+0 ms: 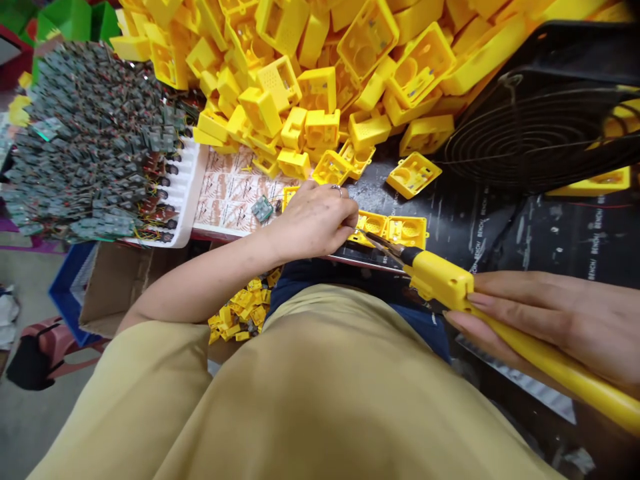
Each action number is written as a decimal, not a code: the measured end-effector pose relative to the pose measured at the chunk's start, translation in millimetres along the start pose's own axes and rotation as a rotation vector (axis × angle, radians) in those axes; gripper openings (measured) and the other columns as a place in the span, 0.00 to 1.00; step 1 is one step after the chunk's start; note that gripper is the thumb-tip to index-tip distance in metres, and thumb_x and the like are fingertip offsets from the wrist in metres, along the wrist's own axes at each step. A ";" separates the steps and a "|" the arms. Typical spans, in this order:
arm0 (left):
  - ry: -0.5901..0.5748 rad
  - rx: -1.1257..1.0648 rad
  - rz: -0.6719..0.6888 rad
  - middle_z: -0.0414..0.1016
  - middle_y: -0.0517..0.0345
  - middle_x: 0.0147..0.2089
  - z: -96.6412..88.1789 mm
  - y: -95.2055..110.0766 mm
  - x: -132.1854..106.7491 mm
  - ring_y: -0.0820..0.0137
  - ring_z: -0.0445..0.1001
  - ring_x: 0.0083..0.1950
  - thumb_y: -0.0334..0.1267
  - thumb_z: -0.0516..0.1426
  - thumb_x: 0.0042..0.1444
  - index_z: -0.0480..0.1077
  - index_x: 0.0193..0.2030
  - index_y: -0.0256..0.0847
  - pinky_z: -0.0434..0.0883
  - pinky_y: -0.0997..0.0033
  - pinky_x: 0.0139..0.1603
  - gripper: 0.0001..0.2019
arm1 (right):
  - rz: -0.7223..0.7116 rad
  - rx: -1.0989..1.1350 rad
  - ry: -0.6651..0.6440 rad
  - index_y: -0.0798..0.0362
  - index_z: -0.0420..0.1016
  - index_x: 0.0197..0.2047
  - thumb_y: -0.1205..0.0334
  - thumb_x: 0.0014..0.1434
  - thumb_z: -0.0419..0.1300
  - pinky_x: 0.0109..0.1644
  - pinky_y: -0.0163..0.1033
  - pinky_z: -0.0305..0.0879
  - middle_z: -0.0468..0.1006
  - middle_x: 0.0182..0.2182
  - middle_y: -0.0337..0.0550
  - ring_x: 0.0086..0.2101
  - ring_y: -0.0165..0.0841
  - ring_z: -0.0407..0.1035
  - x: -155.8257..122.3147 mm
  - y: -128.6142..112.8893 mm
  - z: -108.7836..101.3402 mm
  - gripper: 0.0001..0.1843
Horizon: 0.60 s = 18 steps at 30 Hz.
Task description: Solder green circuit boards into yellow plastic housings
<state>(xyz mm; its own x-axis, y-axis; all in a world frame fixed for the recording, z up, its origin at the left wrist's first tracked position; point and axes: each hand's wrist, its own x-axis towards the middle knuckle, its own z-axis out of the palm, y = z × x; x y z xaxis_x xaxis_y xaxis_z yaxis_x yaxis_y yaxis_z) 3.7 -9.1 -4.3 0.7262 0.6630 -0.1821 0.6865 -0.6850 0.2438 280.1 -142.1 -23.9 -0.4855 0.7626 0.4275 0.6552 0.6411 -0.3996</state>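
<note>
Left hand (317,220), taken as centre of the dial: palm turned down, fingers curled and drawn together; whether anything is pinched at the fingertips cannot be told, the grip being hidden by the hand itself. A ring (338,191) is worn.

Right hand (545,313), at 4 o'clock: closed around a yellow soldering-iron-shaped tool (440,273), whose dark metal end is aimed at 10 o'clock, beside the left fingertips; contact of the tip cannot be confirmed.

Open yellow casings (407,232), set in a row: at 3 o'clock, hollow side up, partly covered by the left hand and tool.

Small green circuit board (263,209): at 9 o'clock, near the wrist, laid on a printed sheet (225,187).

Loose casing (414,175): at 2 o'clock, on the black bench mat (530,233).

Heap of yellow casings (280,80): at 12 o'clock.

Black fan with wire guard (510,133): at 2 o'clock, farther out.

Massed wired circuit boards (95,147): at 10 o'clock, piled above a white tray (186,200).

Cardboard box (113,287): at 8 o'clock, beside a blue basket (70,287).
</note>
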 end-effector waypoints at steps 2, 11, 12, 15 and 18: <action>-0.034 0.000 -0.003 0.81 0.54 0.39 -3.4 1.1 3.0 0.62 0.76 0.45 0.32 0.55 0.59 0.77 0.35 0.40 0.62 0.60 0.45 0.08 | -0.041 0.006 -0.004 0.48 0.73 0.48 0.63 0.67 0.64 0.52 0.32 0.74 0.80 0.43 0.41 0.41 0.27 0.76 0.9 -0.3 -1.3 0.07; -0.077 0.017 0.055 0.79 0.53 0.37 -10.8 1.4 9.0 0.62 0.76 0.45 0.30 0.54 0.59 0.77 0.33 0.39 0.67 0.62 0.46 0.10 | -0.126 0.014 -0.025 0.50 0.74 0.48 0.61 0.64 0.67 0.49 0.32 0.74 0.80 0.41 0.41 0.40 0.27 0.76 12.9 3.1 -11.3 0.11; -0.086 0.017 0.051 0.79 0.53 0.37 -11.0 1.4 9.3 0.62 0.76 0.45 0.30 0.54 0.59 0.78 0.33 0.39 0.68 0.62 0.47 0.11 | -0.117 0.017 -0.037 0.50 0.74 0.48 0.61 0.65 0.66 0.50 0.32 0.74 0.80 0.42 0.42 0.40 0.28 0.76 12.0 2.9 -11.3 0.10; -0.101 0.019 0.050 0.79 0.53 0.37 -11.4 1.7 10.5 0.62 0.76 0.45 0.30 0.53 0.59 0.78 0.34 0.39 0.68 0.61 0.47 0.12 | -0.117 0.033 -0.002 0.51 0.73 0.47 0.61 0.64 0.67 0.48 0.30 0.73 0.80 0.40 0.41 0.38 0.27 0.75 15.6 0.0 -9.2 0.10; -0.085 0.032 0.081 0.79 0.53 0.36 -11.2 2.1 11.9 0.62 0.76 0.44 0.30 0.53 0.58 0.79 0.33 0.40 0.68 0.62 0.47 0.11 | -0.124 0.011 0.022 0.50 0.72 0.46 0.59 0.64 0.68 0.43 0.31 0.74 0.80 0.37 0.37 0.36 0.26 0.75 24.1 -4.4 -6.7 0.10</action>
<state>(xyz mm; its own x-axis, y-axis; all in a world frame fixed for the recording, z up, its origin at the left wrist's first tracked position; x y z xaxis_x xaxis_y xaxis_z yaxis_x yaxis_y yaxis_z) 13.4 0.8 4.7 0.7788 0.5783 -0.2431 0.6255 -0.7453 0.2308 269.5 -127.2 -6.5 -0.5499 0.6751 0.4919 0.5844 0.7317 -0.3509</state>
